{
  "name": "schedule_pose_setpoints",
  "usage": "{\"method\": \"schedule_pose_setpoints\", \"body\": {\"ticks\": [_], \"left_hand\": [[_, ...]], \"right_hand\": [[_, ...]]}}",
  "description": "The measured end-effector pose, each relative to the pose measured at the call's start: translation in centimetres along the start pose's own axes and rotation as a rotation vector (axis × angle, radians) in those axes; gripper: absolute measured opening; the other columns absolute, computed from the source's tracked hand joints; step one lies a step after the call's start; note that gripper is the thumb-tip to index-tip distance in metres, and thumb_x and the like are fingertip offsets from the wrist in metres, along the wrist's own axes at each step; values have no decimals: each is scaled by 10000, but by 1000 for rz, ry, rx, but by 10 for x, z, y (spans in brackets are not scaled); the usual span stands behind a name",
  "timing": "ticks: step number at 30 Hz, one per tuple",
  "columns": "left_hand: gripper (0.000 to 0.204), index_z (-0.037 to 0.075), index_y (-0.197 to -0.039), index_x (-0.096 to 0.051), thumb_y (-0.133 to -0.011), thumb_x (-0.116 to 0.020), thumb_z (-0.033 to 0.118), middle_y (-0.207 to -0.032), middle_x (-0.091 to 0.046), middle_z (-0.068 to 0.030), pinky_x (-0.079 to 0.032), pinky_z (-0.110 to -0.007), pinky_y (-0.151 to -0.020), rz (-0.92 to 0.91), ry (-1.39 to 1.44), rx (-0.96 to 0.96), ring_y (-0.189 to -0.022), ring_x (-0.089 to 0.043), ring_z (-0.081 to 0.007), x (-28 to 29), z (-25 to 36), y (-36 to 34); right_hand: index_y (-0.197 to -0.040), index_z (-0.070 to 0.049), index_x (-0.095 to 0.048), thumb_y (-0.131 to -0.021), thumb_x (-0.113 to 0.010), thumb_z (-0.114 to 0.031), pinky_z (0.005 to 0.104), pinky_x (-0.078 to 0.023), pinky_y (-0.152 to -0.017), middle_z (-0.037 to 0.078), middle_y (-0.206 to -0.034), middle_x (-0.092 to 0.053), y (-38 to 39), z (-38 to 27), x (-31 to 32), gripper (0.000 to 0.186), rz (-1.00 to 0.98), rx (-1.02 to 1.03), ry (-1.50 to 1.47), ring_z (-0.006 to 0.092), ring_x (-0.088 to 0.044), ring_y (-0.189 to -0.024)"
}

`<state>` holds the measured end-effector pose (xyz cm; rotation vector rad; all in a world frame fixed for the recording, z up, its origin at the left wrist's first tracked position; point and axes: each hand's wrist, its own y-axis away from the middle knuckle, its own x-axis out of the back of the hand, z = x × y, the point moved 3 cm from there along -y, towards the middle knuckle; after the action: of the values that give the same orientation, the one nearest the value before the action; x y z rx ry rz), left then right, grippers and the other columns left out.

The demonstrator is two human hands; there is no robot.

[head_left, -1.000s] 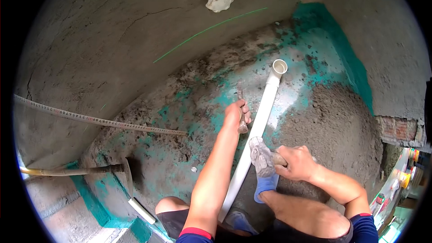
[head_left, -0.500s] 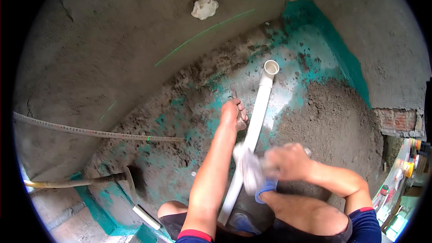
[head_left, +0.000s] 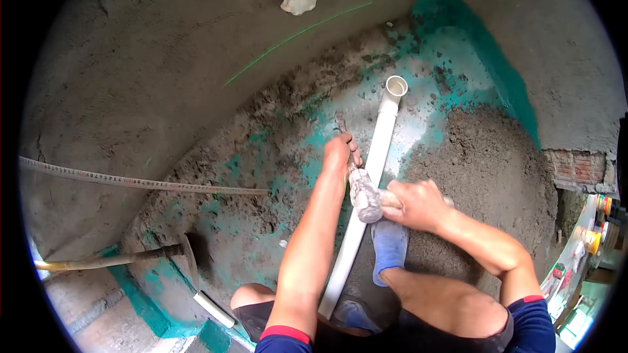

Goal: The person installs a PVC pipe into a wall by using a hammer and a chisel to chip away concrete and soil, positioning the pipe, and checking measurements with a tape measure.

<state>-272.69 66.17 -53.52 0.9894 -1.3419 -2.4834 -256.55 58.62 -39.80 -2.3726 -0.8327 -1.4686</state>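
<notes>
Head view, left hand (head_left: 338, 151) gripping chisel (head_left: 342, 127), right hand (head_left: 418, 205) gripping hammer (head_left: 367, 200)

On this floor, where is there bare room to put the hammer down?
Free: the teal floor between the tape measure and left hand. Crowded: around the white pipe, where the right hand holds the hammer beside the mortar heap.

Under you is a rough concrete floor (head_left: 275, 222) smeared with teal coating (patchy, scraped in places). A long white pipe (head_left: 369, 176) lies on it, a heap of grey mortar (head_left: 484, 170) just beside it, and a measuring tape (head_left: 131, 182) stretches across on your left.
</notes>
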Motion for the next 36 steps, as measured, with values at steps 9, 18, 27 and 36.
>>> {"method": "schedule_pose_setpoints", "body": {"ticks": [9, 18, 27, 36], "left_hand": [[185, 111, -818, -434, -994, -409, 158, -590, -423, 2, -348, -353, -435, -5, 74, 23, -420, -388, -174, 4, 5, -4], [182, 110, -814, -438, -989, -420, 158, -585, -420, 1, -349, -348, -433, -51, 42, -14, -419, -388, -167, 7, 4, 2], [200, 102, -827, -450, -1007, -425, 187, -597, -418, 6, -350, -334, -441, -67, 34, -39, -425, -371, -158, 12, 1, 1], [168, 85, -892, -474, -1008, -442, 201, -582, -413, 14, -343, -332, -432, -98, 8, -33, -408, -366, -158, 19, -4, -2]], "right_hand": [[-806, -114, -529, -760, -714, -437, 423, -488, -513, 55, -662, -635, 4, -2, -14, 375, -74, 46, 25, 273, -636, -555], [-862, -173, -586, -750, -713, -433, 409, -518, -516, 22, -707, -642, 2, 2, -8, 310, -88, 18, 104, 272, -643, -571], [-839, -167, -590, -738, -740, -449, 398, -500, -473, 15, -620, -595, 3, -7, -12, 335, -18, 162, 71, 251, -623, -520], [-878, -142, -587, -807, -696, -502, 424, -525, -496, 74, -683, -671, 10, -13, -11, 382, -159, 71, 56, 284, -665, -562]]}}
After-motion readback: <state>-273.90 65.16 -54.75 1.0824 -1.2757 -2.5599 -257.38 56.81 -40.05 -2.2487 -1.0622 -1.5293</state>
